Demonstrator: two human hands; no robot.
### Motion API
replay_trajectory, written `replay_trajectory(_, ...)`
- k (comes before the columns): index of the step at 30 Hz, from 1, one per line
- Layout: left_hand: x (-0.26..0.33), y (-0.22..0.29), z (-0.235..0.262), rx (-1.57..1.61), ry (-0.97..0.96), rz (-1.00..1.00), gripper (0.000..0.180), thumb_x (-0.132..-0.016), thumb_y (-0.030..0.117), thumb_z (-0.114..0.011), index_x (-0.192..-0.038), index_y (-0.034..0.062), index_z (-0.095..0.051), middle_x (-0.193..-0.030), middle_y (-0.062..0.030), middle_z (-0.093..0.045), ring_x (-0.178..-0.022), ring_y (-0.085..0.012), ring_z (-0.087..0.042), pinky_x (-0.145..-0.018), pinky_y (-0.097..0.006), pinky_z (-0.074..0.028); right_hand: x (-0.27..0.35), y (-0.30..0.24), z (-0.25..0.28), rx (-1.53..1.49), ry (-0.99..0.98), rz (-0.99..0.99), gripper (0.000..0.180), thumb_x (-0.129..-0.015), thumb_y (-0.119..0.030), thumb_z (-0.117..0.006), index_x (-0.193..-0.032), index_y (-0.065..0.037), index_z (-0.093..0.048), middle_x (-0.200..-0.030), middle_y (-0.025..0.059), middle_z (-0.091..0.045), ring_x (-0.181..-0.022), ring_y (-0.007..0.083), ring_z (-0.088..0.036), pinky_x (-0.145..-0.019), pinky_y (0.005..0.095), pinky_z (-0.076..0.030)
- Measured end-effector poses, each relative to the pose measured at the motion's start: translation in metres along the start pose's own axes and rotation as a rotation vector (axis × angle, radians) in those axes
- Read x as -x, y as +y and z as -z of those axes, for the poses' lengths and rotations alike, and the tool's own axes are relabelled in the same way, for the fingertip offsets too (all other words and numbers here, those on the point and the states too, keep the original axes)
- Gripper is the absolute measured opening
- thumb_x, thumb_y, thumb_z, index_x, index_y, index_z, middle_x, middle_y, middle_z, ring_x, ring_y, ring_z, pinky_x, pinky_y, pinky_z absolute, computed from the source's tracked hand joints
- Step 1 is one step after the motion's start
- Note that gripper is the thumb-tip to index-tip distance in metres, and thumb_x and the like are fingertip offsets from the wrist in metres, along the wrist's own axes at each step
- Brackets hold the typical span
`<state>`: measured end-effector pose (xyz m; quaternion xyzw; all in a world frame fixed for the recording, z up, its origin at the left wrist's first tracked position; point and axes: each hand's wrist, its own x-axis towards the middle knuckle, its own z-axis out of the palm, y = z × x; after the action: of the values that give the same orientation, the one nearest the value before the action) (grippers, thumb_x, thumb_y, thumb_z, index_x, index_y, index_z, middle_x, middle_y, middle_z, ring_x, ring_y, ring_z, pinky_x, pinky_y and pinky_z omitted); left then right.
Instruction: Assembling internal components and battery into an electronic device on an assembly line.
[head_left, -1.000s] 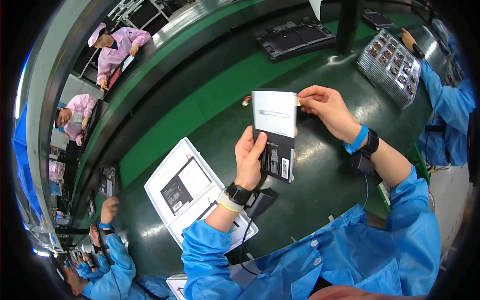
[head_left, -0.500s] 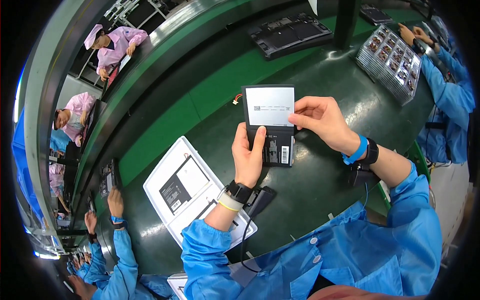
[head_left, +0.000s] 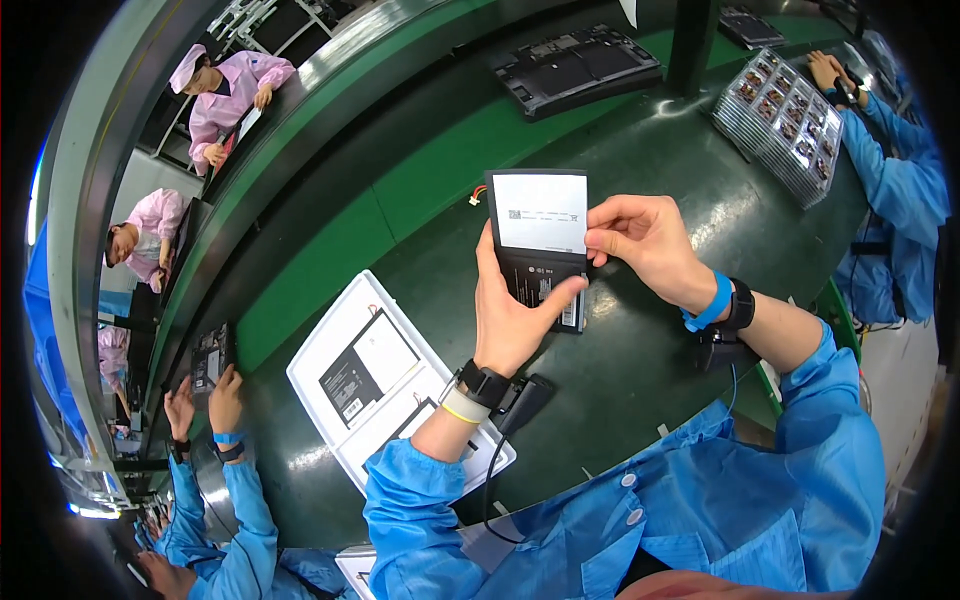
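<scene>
A flat black battery pack [head_left: 540, 215] with a white panel on its upper half is held up over the green bench. A short red and black lead with a white plug [head_left: 476, 197] sticks out at its upper left. My left hand [head_left: 518, 315] grips the lower half across its width, thumb near the right edge. With thumb and forefinger, my right hand [head_left: 640, 245] pinches the right edge beside the white panel. Whether those fingertips hold a film or the edge itself cannot be made out. Both wrists carry bands.
A white tray [head_left: 315, 400] with similar batteries lies left of my left forearm. Opened laptop bases [head_left: 575, 70] sit on the green belt [head_left: 400, 190] beyond. Stacked clear trays of small parts [head_left: 780, 125] stand at the far right. Co-workers sit on both sides.
My left hand has shifted its hold: the thumb has swung right across the battery's lower half. The right hand barely moves. At left, a co-worker's hands now reach a dark device.
</scene>
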<state>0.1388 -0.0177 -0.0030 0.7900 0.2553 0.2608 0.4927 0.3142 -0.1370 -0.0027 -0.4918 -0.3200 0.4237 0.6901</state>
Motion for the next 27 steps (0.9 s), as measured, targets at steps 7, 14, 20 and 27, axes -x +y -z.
replay_trajectory(7, 0.000, -0.002, 0.003, 0.045, -0.088, -0.044, 0.106, -0.069, 0.020, -0.094, -0.150, 0.0010, -0.029, -0.134, -0.0181, -0.057, -0.122, -0.0266, -0.061, -0.104, -0.041, -0.049, 0.003, 0.002, -0.005, -0.099, -0.061, 0.038, 0.014, -0.095, 0.003, -0.067, -0.108, 0.007, -0.069, -0.098, 0.0121, -0.073, -0.083, 0.0133, -0.068, -0.077, 0.0274, -0.057)
replay_trajectory(14, 0.006, 0.006, 0.002, 0.590, -0.085, 0.173, 0.069, -0.085, 0.004, -0.080, -0.135, -0.0002, -0.033, -0.121, -0.0143, -0.059, -0.096, -0.0195, -0.067, -0.081, -0.034, -0.059, -0.006, 0.004, -0.001, 0.037, 0.070, -0.086, 0.013, -0.096, -0.003, -0.069, -0.107, 0.004, -0.069, -0.099, 0.0089, -0.072, -0.087, 0.0115, -0.067, -0.077, 0.0261, -0.055)
replay_trajectory(20, 0.005, -0.003, 0.008, 0.638, 0.056, 0.115, 0.054, -0.095, 0.005, -0.069, -0.134, -0.0001, -0.031, -0.113, -0.0149, -0.062, -0.090, -0.0178, -0.068, -0.074, -0.030, -0.059, -0.004, 0.005, 0.000, 0.073, 0.130, -0.051, 0.014, -0.095, -0.006, -0.070, -0.106, 0.002, -0.069, -0.098, 0.0077, -0.072, -0.088, 0.0104, -0.068, -0.077, 0.0245, -0.055)
replay_trajectory(27, 0.003, -0.006, 0.002, 0.456, 0.204, 0.039, 0.054, -0.095, 0.006, -0.071, -0.134, -0.0005, -0.034, -0.119, -0.0137, -0.061, -0.109, -0.0170, -0.062, -0.093, -0.031, -0.051, 0.017, 0.003, -0.027, -0.007, -0.111, -0.057, 0.016, -0.099, -0.004, -0.066, -0.112, 0.004, -0.067, -0.102, 0.0068, -0.071, -0.095, 0.0114, -0.068, -0.083, 0.0264, -0.056)
